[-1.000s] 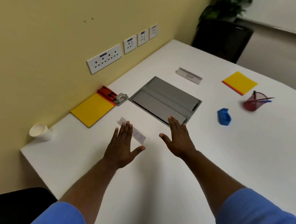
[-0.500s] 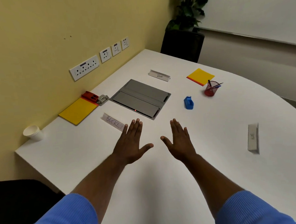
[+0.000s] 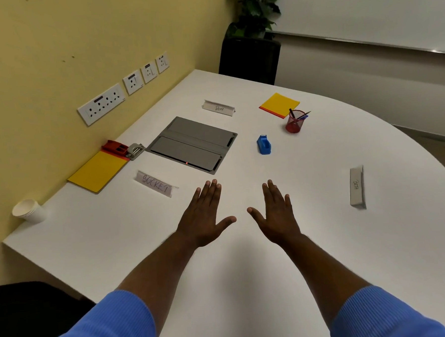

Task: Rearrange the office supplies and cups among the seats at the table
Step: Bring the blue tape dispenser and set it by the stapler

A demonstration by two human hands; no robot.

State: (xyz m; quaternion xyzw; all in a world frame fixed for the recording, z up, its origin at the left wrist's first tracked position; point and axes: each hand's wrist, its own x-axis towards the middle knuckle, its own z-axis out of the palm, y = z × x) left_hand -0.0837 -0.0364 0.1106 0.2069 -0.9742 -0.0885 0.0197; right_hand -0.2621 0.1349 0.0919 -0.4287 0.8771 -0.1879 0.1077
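My left hand and my right hand are held flat, fingers straight, over the white table, holding nothing. A stack of white paper cups stands at the near left corner. A yellow notepad lies by the wall with a red stapler and a metal hole punch at its far end. Further off are a blue tape dispenser, a red mesh pen cup with pens, and a second yellow notepad.
Three folded name cards mark seats: "SOCKET" near my left hand, one at the far side, one at the right. A grey socket panel is set in the table. Wall outlets and a potted plant stand beyond.
The view has tilted up and pulled back, bringing the right name card and the plant into view. Both hands stay flat and apart, now short of the socket panel and the SOCKET card.
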